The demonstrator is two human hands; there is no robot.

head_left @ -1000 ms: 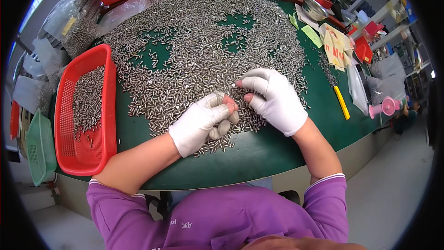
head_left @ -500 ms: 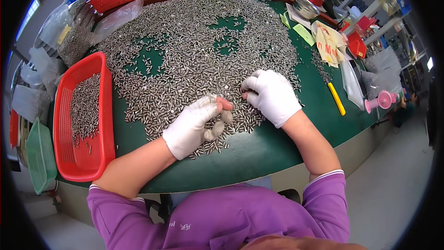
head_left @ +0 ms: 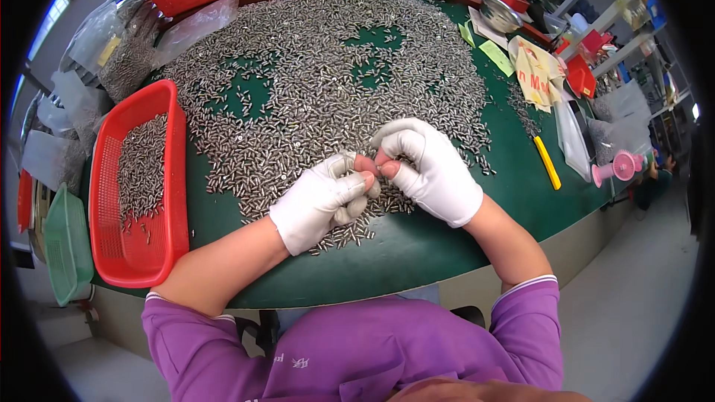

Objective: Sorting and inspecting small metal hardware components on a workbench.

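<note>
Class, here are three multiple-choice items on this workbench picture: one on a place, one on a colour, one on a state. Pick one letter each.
1. The red basket lies where?
A. at the person's left
B. at the person's right
C. on the floor

2. The gloves are:
A. blue
B. white
C. black

3. The left hand and right hand are:
A. far apart
B. fingertips together over the small metal parts
C. inside the basket

Answers: 1 A, it sits on the table's left edge. 2 B, both gloves are white. 3 B, fingertips meet above the heap.

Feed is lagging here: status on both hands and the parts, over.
Left hand and right hand, white-gloved, fingertips meeting over the small silver metal pieces on the green table. Grip unclear. Red plastic basket left, part-filled. Nothing obstructing.
</note>
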